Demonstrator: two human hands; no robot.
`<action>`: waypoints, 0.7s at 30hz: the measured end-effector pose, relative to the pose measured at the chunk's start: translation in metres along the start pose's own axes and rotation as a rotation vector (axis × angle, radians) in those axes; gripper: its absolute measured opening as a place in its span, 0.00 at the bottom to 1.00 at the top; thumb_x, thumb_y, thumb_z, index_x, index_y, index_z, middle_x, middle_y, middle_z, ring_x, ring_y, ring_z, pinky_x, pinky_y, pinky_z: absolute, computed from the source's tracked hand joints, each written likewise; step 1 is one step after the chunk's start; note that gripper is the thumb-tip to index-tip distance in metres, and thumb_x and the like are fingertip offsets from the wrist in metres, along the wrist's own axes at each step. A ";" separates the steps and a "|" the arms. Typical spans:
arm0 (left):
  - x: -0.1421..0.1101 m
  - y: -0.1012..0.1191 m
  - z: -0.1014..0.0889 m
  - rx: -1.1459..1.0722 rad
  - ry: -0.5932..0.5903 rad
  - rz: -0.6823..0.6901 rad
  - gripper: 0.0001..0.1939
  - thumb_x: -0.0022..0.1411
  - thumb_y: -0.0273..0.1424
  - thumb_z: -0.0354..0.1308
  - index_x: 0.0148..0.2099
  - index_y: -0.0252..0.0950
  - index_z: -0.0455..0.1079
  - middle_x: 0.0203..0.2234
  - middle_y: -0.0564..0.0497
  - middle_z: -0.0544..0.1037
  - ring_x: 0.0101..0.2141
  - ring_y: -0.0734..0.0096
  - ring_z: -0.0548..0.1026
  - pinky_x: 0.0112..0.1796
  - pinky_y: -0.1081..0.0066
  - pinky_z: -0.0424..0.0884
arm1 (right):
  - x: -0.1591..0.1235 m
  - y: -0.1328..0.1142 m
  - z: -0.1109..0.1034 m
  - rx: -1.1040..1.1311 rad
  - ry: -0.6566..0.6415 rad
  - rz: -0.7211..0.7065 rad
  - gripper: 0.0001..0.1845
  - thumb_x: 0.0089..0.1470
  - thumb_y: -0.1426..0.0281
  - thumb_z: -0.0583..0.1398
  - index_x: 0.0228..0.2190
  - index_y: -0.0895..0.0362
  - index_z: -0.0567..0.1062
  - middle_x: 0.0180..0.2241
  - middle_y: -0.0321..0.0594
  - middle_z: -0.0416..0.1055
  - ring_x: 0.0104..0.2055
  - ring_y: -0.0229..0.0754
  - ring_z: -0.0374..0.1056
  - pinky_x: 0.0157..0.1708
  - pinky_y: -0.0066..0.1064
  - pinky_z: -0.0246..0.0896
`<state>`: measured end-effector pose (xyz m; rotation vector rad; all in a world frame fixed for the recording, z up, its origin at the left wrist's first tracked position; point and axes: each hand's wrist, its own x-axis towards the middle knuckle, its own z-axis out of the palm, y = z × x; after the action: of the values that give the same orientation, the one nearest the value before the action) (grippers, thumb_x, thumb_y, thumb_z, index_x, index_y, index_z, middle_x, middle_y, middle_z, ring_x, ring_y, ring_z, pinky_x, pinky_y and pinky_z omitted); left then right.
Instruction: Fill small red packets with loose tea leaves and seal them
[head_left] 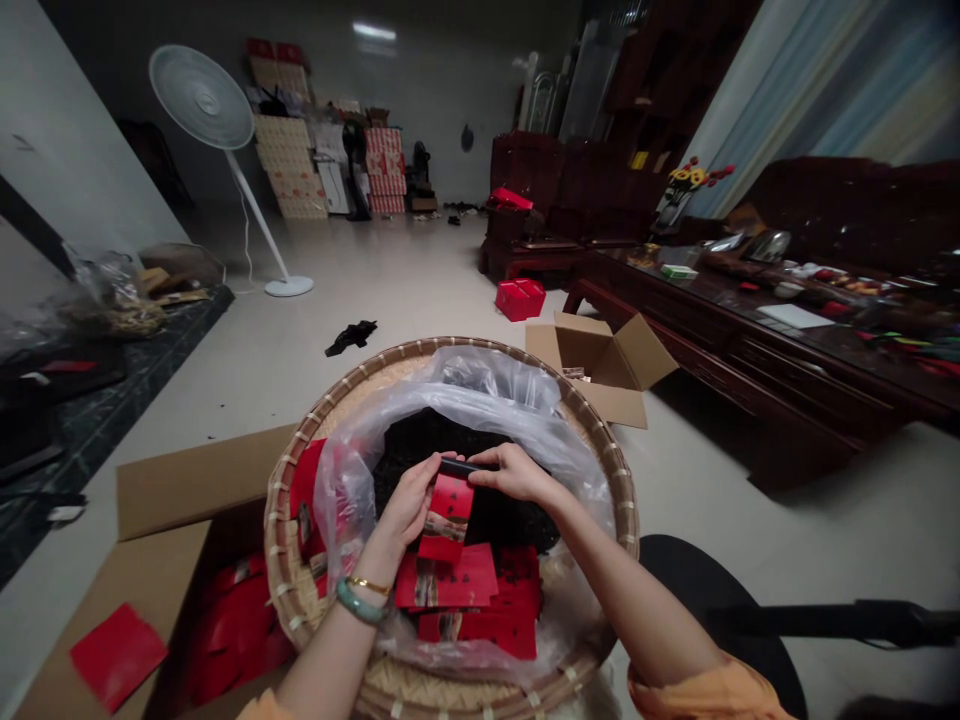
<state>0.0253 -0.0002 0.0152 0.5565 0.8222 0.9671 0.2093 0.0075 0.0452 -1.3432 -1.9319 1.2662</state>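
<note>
Basket (pixel 628 500), round and woven, fills the lower centre of the frame, lined with a clear plastic bag (pixel 480 405) that holds a mass of black material (pixel 420 430). Over it, at the centre of the frame, your left hand (pixel 411 500) is closed on the left edge of a red packet (pixel 448 515), its printed face toward you. Your right hand (pixel 514 473) comes in from the right, thumb and fingers pinched on a short black bar (pixel 455 467) at the packet's top edge; whether the bar goes inside cannot be told. Just below, more red packets (pixel 480 590) lie overlapping. At lower left, an open cardboard box (pixel 157 560) holds many red pieces (pixel 232 625). Right of centre, beyond the basket, a smaller open carton (pixel 622 405) sits near a dark wooden table (pixel 675 320). A white fan (pixel 202 95) stands at upper left.
</note>
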 end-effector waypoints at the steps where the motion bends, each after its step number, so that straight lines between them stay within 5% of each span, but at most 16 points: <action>1: 0.000 0.000 0.000 0.007 0.008 0.001 0.14 0.58 0.35 0.57 0.42 0.30 0.72 0.40 0.42 0.78 0.36 0.68 0.77 0.38 0.71 0.73 | 0.000 0.000 0.000 0.000 0.002 -0.003 0.19 0.46 0.62 0.60 0.41 0.54 0.78 0.39 0.34 0.77 0.42 0.50 0.70 0.41 0.34 0.61; 21: -0.004 0.005 0.002 0.020 0.035 0.010 0.12 0.56 0.34 0.60 0.40 0.31 0.72 0.36 0.44 0.79 0.33 0.69 0.77 0.37 0.71 0.74 | -0.001 -0.002 0.003 -0.027 0.020 -0.026 0.18 0.47 0.62 0.60 0.40 0.54 0.78 0.39 0.36 0.77 0.41 0.50 0.70 0.40 0.34 0.61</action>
<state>0.0232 -0.0014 0.0217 0.5628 0.8616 0.9811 0.2066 0.0053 0.0459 -1.3351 -1.9529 1.2135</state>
